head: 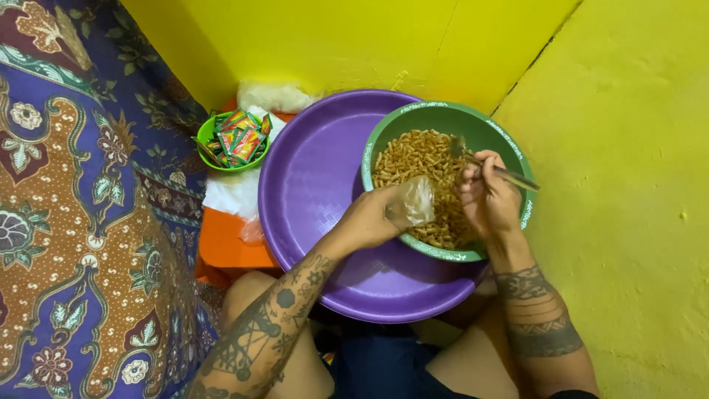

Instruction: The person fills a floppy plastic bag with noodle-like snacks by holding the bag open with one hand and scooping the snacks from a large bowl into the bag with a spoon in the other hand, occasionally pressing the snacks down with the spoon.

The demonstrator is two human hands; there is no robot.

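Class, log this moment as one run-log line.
left hand: holds small clear bag | right hand: holds spoon | green bowl: fried snack sticks | purple basin beneath

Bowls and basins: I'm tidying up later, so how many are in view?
3. A large purple plastic basin on the floor, a green bowl of fried snacks resting inside its right rim, and a small green bowl of sachets at its left.

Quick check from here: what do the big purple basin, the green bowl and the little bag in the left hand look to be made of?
Purple basin: likely plastic, glossy, with a moulded woven texture. Green bowl: probably plastic or melamine, smooth, with a printed pale rim band. Bag in the left hand: thin clear plastic film, crinkled and see-through.
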